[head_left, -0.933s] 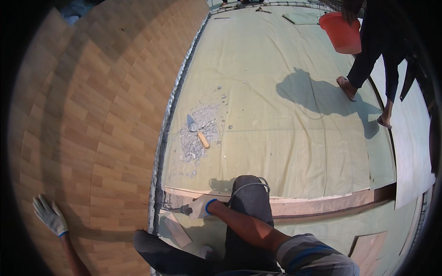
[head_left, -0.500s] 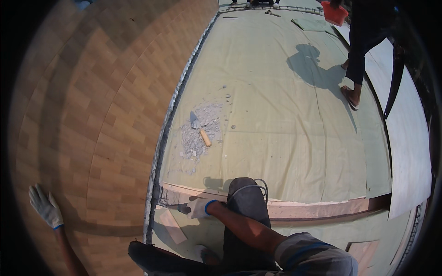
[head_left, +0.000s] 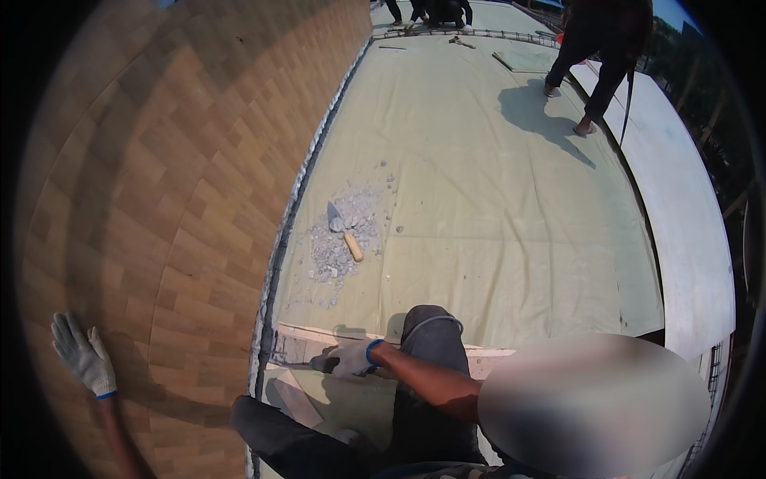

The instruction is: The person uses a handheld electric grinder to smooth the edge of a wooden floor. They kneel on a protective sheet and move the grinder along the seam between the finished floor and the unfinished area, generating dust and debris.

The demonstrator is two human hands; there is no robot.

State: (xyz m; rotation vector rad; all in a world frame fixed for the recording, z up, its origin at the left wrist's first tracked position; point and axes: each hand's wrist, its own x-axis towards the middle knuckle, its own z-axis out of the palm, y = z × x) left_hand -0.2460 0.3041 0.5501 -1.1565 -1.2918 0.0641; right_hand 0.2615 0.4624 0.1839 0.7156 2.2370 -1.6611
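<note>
My left hand [head_left: 84,355] is gloved and open, lying on the wood-patterned board [head_left: 175,207] at left. My right hand [head_left: 357,359], also gloved, grips a dark hand tool [head_left: 325,362], its end over a narrow timber ledge [head_left: 283,351] near the rough cement seam [head_left: 279,271]; the exact tool is unclear. My bent knee [head_left: 431,327] is beside that hand. A loose wooden offcut [head_left: 297,399] lies just below the tool. Ahead, a trowel [head_left: 352,245] with a wooden handle rests on grey rubble [head_left: 335,263]. A blurred oval hides the lower right.
A pale green sheet [head_left: 479,199] spans the middle, bordered by a white panel [head_left: 686,223] at right. A co-worker [head_left: 598,48] in dark clothes stands at upper right, partly hiding a red bucket [head_left: 561,40]. Other people [head_left: 439,12] work at the far edge beside wire mesh.
The co-worker has walked away up the sheet, and the red bucket is now mostly hidden. My left hand has slid slightly up the board; my right hand stays on the tool.
</note>
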